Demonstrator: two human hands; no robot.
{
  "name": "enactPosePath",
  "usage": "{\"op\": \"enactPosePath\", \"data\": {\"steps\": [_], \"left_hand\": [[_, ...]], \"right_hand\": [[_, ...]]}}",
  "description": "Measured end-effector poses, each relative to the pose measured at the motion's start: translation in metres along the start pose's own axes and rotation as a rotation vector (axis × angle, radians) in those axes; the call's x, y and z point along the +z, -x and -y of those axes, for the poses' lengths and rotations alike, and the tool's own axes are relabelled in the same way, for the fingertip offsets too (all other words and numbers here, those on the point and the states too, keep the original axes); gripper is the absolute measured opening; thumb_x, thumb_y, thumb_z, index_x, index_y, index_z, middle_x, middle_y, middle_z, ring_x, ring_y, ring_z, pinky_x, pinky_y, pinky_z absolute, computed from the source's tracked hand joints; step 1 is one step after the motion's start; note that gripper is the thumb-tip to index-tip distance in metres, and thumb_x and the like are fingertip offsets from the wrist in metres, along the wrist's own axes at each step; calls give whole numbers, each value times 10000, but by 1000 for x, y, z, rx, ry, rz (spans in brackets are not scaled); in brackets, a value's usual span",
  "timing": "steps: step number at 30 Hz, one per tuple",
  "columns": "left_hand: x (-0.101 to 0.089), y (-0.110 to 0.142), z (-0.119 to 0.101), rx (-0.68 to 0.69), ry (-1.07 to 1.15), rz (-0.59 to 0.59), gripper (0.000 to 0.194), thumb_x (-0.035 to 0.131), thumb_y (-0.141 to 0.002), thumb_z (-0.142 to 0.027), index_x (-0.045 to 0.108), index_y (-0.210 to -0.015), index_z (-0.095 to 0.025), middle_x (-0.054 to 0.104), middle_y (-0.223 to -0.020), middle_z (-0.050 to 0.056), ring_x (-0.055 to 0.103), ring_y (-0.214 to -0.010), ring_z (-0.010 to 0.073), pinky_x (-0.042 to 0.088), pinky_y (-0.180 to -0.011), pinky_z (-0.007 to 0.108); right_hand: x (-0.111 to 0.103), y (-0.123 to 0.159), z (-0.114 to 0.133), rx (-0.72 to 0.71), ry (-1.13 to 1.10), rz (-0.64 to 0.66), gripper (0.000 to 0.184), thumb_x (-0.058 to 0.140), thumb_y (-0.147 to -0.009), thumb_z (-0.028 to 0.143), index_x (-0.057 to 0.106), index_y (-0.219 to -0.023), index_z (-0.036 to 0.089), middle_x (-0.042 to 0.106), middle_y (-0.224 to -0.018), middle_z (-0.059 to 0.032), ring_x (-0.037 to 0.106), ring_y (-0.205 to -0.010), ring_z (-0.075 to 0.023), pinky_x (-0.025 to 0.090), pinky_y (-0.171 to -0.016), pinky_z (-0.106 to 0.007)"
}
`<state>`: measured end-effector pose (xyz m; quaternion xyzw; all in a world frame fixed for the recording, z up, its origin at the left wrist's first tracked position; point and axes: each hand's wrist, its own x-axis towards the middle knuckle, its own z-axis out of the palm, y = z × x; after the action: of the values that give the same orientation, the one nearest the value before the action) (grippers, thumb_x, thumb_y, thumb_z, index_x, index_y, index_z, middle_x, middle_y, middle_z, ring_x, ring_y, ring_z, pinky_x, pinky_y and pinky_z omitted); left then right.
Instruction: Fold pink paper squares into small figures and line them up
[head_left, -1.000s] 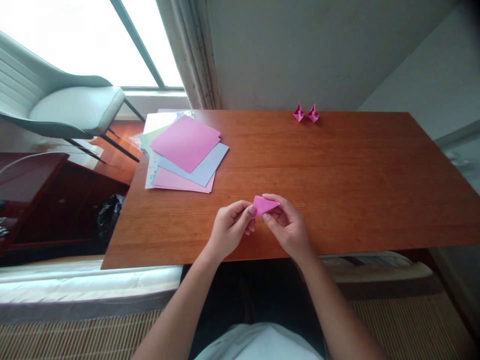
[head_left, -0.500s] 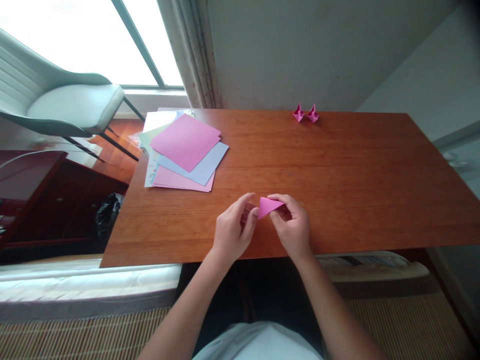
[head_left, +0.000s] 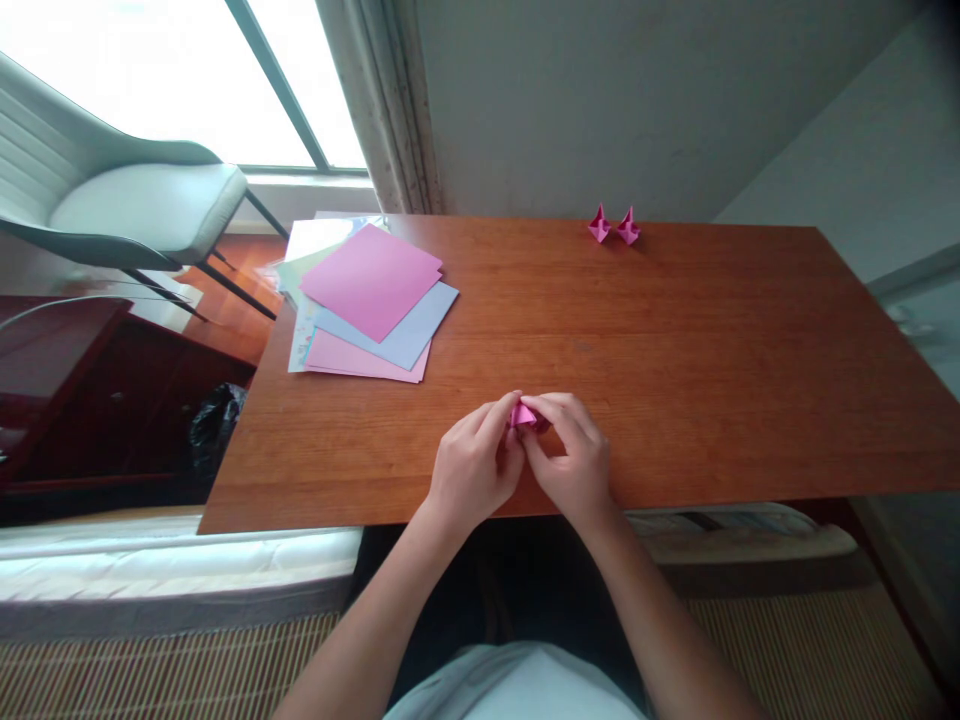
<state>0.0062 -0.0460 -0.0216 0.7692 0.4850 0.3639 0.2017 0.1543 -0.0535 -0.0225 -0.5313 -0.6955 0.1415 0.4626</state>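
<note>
A small piece of folded pink paper point(head_left: 523, 414) is held between my two hands, just above the near part of the table. My left hand point(head_left: 478, 455) pinches its left side with thumb and forefinger. On the right side, my right hand point(head_left: 571, 450) grips it with the thumb below and the fingers over the top. Fingers cover much of the paper, so its full shape is hidden. Two small pink origami pieces with pointed tips point(head_left: 600, 226) stand side by side at the table's far edge.
On the left of the wooden table point(head_left: 712, 370) lies a stack of coloured paper sheets point(head_left: 371, 280), pink over blue over lighter pink. A pale chair point(head_left: 150, 205) stands by the window. A black plastic bag point(head_left: 214, 430) is beside the dark cabinet at left.
The pink paper showed as a flat triangle before; now less of it shows. My left fingers, spread apart half a second ago, have closed on it, and my right fingers have moved left over it.
</note>
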Motion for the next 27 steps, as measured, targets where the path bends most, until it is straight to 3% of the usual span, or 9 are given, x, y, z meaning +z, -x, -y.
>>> {"op": "enactPosePath", "data": {"steps": [4,7,11,16,19,27], "left_hand": [[-7,-5,-1,-205,235,-25,267,549,-895,-142,633,-1142,-195,752,-1034,62,726,-851,163,570,-739,242],[-9,-8,-2,-275,362,-25,190,553,-898,-155,628,-1066,-199,741,-940,38,715,-783,145,549,-666,213],[-9,-8,-1,-287,402,-59,152,565,-895,-160,616,-1030,-208,719,-884,22,700,-774,142,539,-674,216],[-8,-6,3,-306,391,-56,268,578,-890,-154,657,-1143,-197,747,-984,53,712,-842,168,545,-700,241],[-9,-6,5,-304,386,-49,226,578,-877,-133,693,-1063,-188,753,-1012,65,715,-886,187,555,-761,273],[-10,-5,6,-298,437,-52,192,601,-856,-120,688,-1014,-184,744,-944,47,699,-824,176,540,-732,262]], "right_hand": [[1,0,0,-25,-21,42,266,592,-935,168,648,-1172,277,695,-1057,-75,683,-957,-217,598,-841,-372],[1,0,0,-18,-26,73,237,571,-941,161,652,-1138,266,704,-1031,-72,686,-909,-208,599,-814,-362],[1,0,1,-43,-19,100,240,563,-949,156,650,-1142,268,728,-1014,-69,701,-911,-211,598,-822,-363],[1,3,2,-98,-11,97,281,564,-939,124,653,-1164,267,751,-1015,-66,714,-927,-212,597,-832,-366],[1,4,2,-107,1,102,298,565,-934,123,651,-1175,275,754,-1012,-61,717,-933,-213,597,-839,-373],[0,4,3,-134,-6,92,292,580,-924,104,638,-1165,258,749,-997,-61,715,-918,-197,599,-830,-347]]}}
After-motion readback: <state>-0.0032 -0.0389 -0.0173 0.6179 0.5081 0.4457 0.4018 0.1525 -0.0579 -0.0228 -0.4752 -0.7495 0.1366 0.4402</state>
